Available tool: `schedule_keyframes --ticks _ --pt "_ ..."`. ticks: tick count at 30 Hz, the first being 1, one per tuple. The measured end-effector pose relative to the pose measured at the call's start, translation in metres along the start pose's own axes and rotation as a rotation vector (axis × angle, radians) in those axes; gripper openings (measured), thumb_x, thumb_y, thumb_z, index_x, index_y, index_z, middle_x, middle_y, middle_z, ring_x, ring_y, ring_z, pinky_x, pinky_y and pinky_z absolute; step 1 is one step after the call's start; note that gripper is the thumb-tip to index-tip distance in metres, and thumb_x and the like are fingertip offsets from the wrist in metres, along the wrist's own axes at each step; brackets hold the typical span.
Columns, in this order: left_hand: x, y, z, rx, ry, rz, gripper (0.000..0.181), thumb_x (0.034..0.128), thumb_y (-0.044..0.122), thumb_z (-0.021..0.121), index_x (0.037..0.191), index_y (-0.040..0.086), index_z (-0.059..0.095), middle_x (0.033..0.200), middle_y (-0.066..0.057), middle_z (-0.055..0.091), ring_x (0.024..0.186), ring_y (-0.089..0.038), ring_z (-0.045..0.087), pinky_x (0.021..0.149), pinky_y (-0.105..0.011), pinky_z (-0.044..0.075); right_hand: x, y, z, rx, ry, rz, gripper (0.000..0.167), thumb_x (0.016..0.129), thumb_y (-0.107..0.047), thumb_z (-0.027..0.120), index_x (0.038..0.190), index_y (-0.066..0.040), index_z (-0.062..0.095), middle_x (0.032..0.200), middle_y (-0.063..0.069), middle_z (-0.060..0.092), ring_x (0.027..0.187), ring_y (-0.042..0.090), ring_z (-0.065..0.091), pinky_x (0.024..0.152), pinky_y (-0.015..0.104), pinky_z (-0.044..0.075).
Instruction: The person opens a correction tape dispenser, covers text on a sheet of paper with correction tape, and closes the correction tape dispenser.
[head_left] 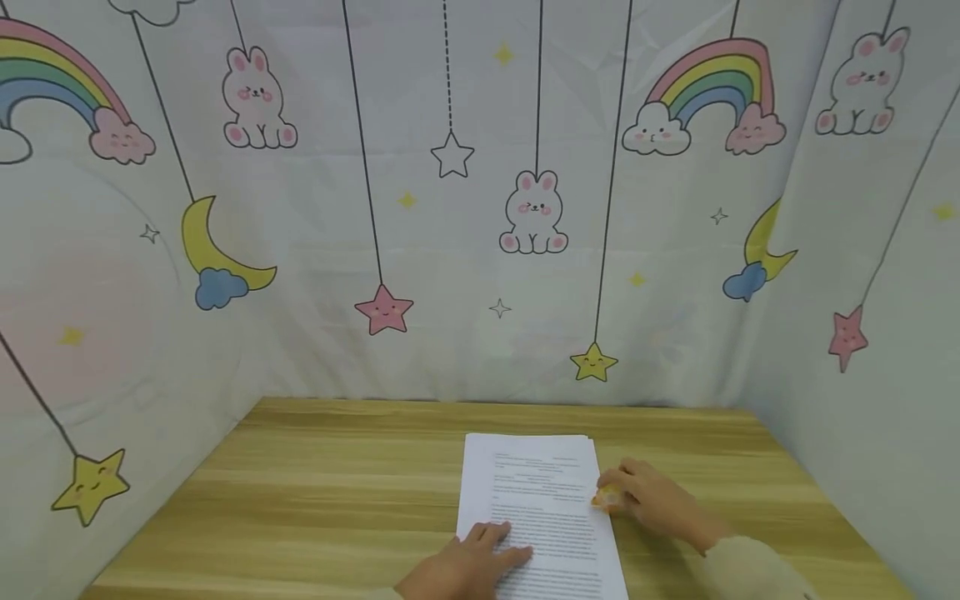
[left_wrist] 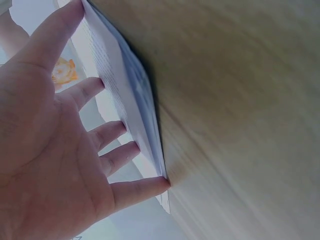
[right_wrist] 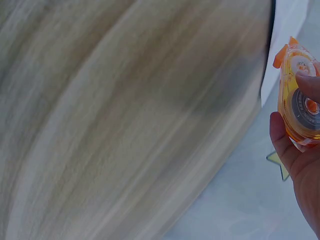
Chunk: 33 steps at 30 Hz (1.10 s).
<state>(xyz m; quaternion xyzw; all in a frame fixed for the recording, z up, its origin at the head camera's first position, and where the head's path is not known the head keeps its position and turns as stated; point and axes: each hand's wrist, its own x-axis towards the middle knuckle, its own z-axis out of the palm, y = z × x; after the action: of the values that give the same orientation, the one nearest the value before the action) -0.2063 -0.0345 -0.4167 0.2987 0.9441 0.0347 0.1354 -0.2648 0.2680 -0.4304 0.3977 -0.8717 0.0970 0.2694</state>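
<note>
Tape dispenser (right_wrist: pixel 299 107) — being pinched by right hand (head_left: pixel 656 497) at right edge of paper stack (head_left: pixel 525 487).
Left hand (head_left: pixel 467 565) being rested atop, fingers spread — sheets could be skewed by slack pressure.

Stack of printed sheets (head_left: pixel 540 508): white, text side up on the wood-grain table (head_left: pixel 337 492), left hand (head_left: pixel 468 562) spread on its left side. Correction tape (right_wrist: pixel 300 114): clear orange-yellow shell, grey reel showing, gripped by right hand (head_left: pixel 660 500) at the stack's right edge; paper contact unclear.
</note>
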Motion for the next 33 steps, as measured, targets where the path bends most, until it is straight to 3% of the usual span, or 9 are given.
schedule_keyframes --ticks 4,8,16,19,24,33 --pt "0.000 0.000 0.000 -0.004 0.006 0.002 0.066 0.0727 0.059 0.066 0.133 0.042 0.044 0.142 0.002 0.038 0.129 -0.019 0.037 0.096 -0.048 0.042 -0.001 0.004 -0.007 0.024 -0.001 0.046 0.043 0.070 0.010 0.064 0.099 -0.022 0.061 0.077 -0.011 0.044 0.069 -0.003 0.032 0.060 0.015 0.031" --pt "0.000 0.000 0.000 -0.002 0.011 0.016 0.066 0.0731 0.059 0.066 0.132 0.041 0.044 0.142 0.002 0.038 0.128 -0.020 0.037 0.095 -0.049 0.042 0.003 0.000 -0.010 0.049 -0.041 0.082 0.038 0.074 0.006 0.064 0.101 -0.021 0.061 0.080 -0.012 0.047 0.071 -0.002 0.036 0.061 0.017 0.034" --pt "0.000 0.000 -0.001 -0.014 0.012 0.004 0.065 0.0718 0.060 0.066 0.131 0.041 0.046 0.139 0.002 0.041 0.127 -0.020 0.039 0.094 -0.050 0.043 0.024 -0.020 -0.002 0.149 -0.214 0.173 0.033 0.080 0.001 0.060 0.108 -0.018 0.059 0.090 -0.006 0.054 0.075 0.004 0.045 0.063 0.021 0.041" --pt "-0.001 0.001 -0.001 -0.015 0.007 0.000 0.066 0.0713 0.060 0.066 0.131 0.041 0.045 0.139 0.002 0.041 0.127 -0.020 0.039 0.094 -0.050 0.043 0.033 -0.030 0.006 0.173 -0.210 0.142 0.032 0.079 0.000 0.063 0.105 -0.018 0.058 0.087 -0.005 0.053 0.072 0.003 0.044 0.062 0.021 0.041" --pt "-0.002 0.000 -0.002 0.011 0.010 0.004 0.066 0.0719 0.059 0.066 0.132 0.041 0.045 0.139 0.002 0.041 0.127 -0.021 0.039 0.093 -0.050 0.044 0.049 -0.047 0.020 0.129 -0.129 0.043 0.033 0.077 0.001 0.066 0.104 -0.017 0.061 0.083 -0.003 0.052 0.069 0.002 0.039 0.060 0.018 0.038" --pt "-0.002 -0.005 0.002 0.064 0.035 0.071 0.066 0.0744 0.059 0.064 0.134 0.039 0.043 0.136 0.002 0.041 0.125 -0.020 0.040 0.089 -0.050 0.047 0.082 -0.075 0.036 0.118 -0.195 0.087 0.028 0.079 -0.002 0.066 0.103 -0.017 0.063 0.082 -0.003 0.050 0.065 0.002 0.041 0.059 0.017 0.041"
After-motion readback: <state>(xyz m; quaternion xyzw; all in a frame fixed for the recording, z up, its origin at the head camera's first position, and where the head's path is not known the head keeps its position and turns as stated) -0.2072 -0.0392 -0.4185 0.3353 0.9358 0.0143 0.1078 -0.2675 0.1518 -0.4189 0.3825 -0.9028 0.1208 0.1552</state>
